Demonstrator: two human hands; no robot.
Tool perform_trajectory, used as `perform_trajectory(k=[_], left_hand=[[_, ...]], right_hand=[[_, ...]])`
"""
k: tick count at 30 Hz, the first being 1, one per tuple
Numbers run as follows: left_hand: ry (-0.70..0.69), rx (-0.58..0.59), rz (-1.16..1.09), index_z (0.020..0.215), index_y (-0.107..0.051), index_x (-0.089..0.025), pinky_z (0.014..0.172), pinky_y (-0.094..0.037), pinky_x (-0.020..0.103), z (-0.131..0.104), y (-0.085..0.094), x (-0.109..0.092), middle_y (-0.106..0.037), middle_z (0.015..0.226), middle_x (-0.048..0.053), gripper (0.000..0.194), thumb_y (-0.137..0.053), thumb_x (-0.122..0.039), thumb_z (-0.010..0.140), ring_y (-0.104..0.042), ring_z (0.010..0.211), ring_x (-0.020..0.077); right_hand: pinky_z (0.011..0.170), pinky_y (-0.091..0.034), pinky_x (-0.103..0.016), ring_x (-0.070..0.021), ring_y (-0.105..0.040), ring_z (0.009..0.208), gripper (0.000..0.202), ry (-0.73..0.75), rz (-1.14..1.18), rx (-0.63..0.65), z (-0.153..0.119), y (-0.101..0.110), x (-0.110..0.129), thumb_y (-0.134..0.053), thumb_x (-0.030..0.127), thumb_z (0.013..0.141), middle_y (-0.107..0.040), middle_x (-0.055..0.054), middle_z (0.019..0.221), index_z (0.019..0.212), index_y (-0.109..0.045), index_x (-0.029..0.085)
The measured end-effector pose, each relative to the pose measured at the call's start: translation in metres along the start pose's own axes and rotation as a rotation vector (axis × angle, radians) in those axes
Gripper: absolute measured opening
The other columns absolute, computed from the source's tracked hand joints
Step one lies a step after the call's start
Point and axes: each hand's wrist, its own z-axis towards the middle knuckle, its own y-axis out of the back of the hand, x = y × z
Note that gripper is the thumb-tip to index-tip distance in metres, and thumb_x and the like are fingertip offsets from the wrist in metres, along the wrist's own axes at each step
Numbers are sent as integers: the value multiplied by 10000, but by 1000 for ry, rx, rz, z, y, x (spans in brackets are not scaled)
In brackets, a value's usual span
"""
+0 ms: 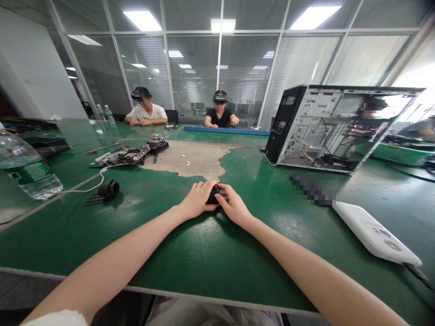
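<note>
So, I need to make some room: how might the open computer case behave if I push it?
The computer case looks stiff, with its metal frame. It may be light for its size, being largely hollow. Its loose wires could shift.

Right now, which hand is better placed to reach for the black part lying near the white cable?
Probably the left. The left hand is nearer to the black part; the right hand is farther across. Both are at a small black object, though.

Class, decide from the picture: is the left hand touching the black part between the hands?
Touching. The head view shows the left hand curled round the black part, fingers over its far side, thumb along its near side.
</note>
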Motion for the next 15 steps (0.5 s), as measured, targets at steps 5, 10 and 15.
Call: perform_trajectory(k=[5, 10, 15], left_hand=[[-5, 0, -12, 1156, -297, -201, 803, -326, 354, -1, 0, 1, -465, 1140, 68, 615, -611, -305, 637, -453, 953, 230], [-9, -9, -13, 1149, -304, -200, 795, -327, 352, -1, 0, 0, -466, 1137, 69, 593, -600, -326, 651, -458, 940, 227], [-4, -5, -14, 1145, -313, -199, 788, -329, 352, 0, 1, -1, -469, 1135, 71, 574, -587, -349, 663, -462, 933, 230]], right_hand=[[668, -493, -269, -141, -553, 860, 247, 16, -10, 13, 0, 1, 2, -422, 264, 798, -498, -61, 1036, 1040, -436, 217], [674, -488, -254, -138, -545, 896, 163, 43, 4, -9, -1, 2, 6, -421, 263, 797, -508, -44, 988, 949, -446, 212], [670, -488, -259, -143, -545, 904, 149, 34, 24, -20, -1, 2, 5, -431, 254, 788, -510, -42, 985, 928, -439, 206]])
